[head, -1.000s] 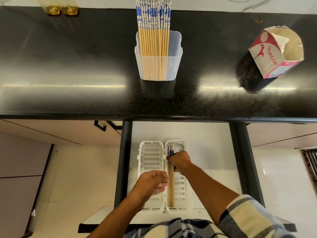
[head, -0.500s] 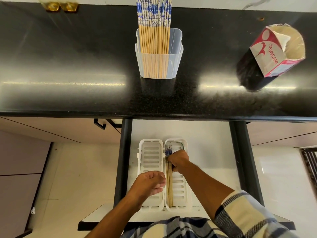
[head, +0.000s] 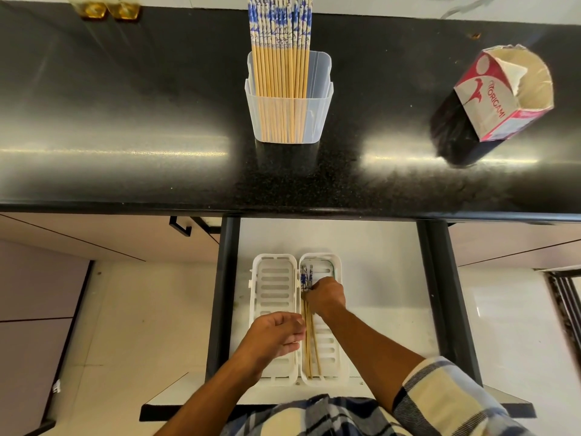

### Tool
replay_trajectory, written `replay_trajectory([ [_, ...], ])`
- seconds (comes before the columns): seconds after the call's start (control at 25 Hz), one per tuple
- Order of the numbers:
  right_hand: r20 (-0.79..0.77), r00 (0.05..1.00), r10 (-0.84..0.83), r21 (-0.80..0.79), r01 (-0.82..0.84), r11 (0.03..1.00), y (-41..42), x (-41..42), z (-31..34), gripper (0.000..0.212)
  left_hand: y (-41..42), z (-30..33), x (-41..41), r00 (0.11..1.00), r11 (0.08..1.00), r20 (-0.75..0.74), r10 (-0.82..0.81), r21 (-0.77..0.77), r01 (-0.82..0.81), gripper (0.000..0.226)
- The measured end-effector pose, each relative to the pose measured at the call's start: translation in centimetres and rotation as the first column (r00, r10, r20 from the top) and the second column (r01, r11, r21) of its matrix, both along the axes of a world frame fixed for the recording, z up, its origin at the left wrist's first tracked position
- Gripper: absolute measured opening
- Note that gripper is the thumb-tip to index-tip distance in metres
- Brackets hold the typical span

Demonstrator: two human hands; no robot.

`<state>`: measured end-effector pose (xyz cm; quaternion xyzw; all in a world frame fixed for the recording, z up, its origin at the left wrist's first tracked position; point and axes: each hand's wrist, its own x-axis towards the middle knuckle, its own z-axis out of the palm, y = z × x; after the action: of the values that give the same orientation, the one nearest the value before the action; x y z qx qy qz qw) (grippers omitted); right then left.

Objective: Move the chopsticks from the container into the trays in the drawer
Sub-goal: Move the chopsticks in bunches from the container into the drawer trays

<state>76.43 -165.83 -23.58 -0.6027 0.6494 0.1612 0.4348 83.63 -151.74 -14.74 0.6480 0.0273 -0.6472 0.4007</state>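
The right hand (head: 325,297) pinches the few chopsticks (head: 309,344) lying lengthwise in the right tray (head: 334,369); the left hand (head: 276,335) hovers loosely curled, empty. The remaining chopsticks (head: 279,70) stand in the container (head: 289,121) on the table (head: 125,121), straight ahead.

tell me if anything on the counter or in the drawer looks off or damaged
The red and white Origami carton at the counter's right end has its top torn open with ragged edges. Otherwise things look orderly: chopsticks lie straight in the right tray; the left tray holds none.
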Motion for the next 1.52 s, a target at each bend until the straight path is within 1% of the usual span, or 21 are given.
replay_trajectory([
  [0.16, -0.040, 0.996, 0.082, -0.051, -0.084, 0.995, 0.6, -0.3, 0.0, 0.026, 0.2, -0.1, 0.1, 1.000, 1.000, 0.005, 0.004, 0.002, -0.004, 0.015],
  [0.24, -0.036, 0.995, 0.089, -0.056, -0.091, 0.994, 0.5, -0.2, 0.1, 0.028, 0.2, -0.2, 0.2, 1.000, 1.000, 0.005, 0.004, 0.003, -0.004, 0.017],
  [0.4, -0.034, 0.996, 0.081, -0.087, -0.084, 0.993, 0.2, -0.2, 0.2, 0.020, -0.1, -0.3, 0.1, 1.000, 1.000, 0.014, -0.007, -0.010, 0.007, 0.014],
  [0.44, -0.038, 0.997, 0.074, -0.100, -0.077, 0.992, 0.2, -0.2, 0.2, 0.018, -0.3, -0.3, 0.0, 0.999, 0.999, 0.032, -0.036, -0.014, 0.037, 0.013],
  [0.52, -0.061, 0.995, 0.081, -0.121, -0.088, 0.989, 0.2, -0.2, 0.4, 0.017, -0.9, -0.4, -0.6, 0.976, 0.984, 0.130, -0.176, -0.015, 0.179, 0.017],
  [0.6, -0.078, 0.991, 0.105, -0.135, -0.114, 0.984, 0.3, -0.4, 0.5, 0.018, -1.6, -0.9, -1.4, 0.891, 0.931, 0.283, -0.354, 0.015, 0.365, 0.028],
  [0.64, -0.080, 0.991, 0.111, -0.132, -0.121, 0.984, 0.4, -0.4, 0.6, 0.019, -1.9, -1.1, -1.9, 0.844, 0.900, 0.333, -0.420, 0.037, 0.434, 0.032],
  [0.68, -0.076, 0.990, 0.118, -0.132, -0.127, 0.983, 0.4, -0.5, 0.6, 0.020, -2.2, -1.2, -2.3, 0.811, 0.877, 0.355, -0.464, 0.057, 0.477, 0.034],
  [0.76, -0.074, 0.987, 0.140, -0.127, -0.149, 0.981, 0.4, -0.7, 0.5, 0.023, -2.6, -1.5, -2.9, 0.789, 0.852, 0.341, -0.511, 0.082, 0.517, 0.038],
  [0.84, -0.078, 0.981, 0.178, -0.113, -0.186, 0.976, 0.2, -0.8, 0.6, 0.027, -2.7, -1.7, -3.2, 0.801, 0.852, 0.304, -0.515, 0.083, 0.516, 0.043],
  [0.92, -0.076, 0.967, 0.243, -0.076, -0.249, 0.966, 0.1, -1.1, 0.7, 0.030, -2.6, -1.7, -3.2, 0.821, 0.864, 0.279, -0.498, 0.081, 0.496, 0.044],
  [1.0, -0.053, 0.943, 0.329, -0.026, -0.330, 0.943, 0.3, -1.6, 0.9, 0.028, -2.4, -1.9, -2.9, 0.844, 0.882, 0.261, -0.468, 0.086, 0.463, 0.037],
  [1.12, -0.028, 0.915, 0.403, -0.001, -0.403, 0.915, 1.1, -2.4, 0.7, 0.025, -1.9, -2.0, -2.3, 0.893, 0.917, 0.209, -0.398, 0.079, 0.390, 0.018],
  [1.28, -0.013, 0.934, 0.356, 0.007, -0.356, 0.934, 2.0, -3.1, -0.2, 0.024, -1.1, -1.8, -1.6, 0.952, 0.960, 0.124, -0.280, 0.054, 0.275, 0.009],
  [1.44, -0.020, 0.942, 0.336, 0.056, -0.335, 0.941, 2.8, -4.1, -0.6, 0.030, -0.5, -1.5, -1.1, 0.982, 0.984, 0.073, -0.174, 0.051, 0.170, 0.014],
  [1.52, -0.058, 0.936, 0.347, 0.068, -0.344, 0.937, 3.6, -4.4, -0.7, 0.028, -0.2, -1.3, -0.9, 0.987, 0.989, 0.069, -0.146, 0.047, 0.143, 0.015],
])
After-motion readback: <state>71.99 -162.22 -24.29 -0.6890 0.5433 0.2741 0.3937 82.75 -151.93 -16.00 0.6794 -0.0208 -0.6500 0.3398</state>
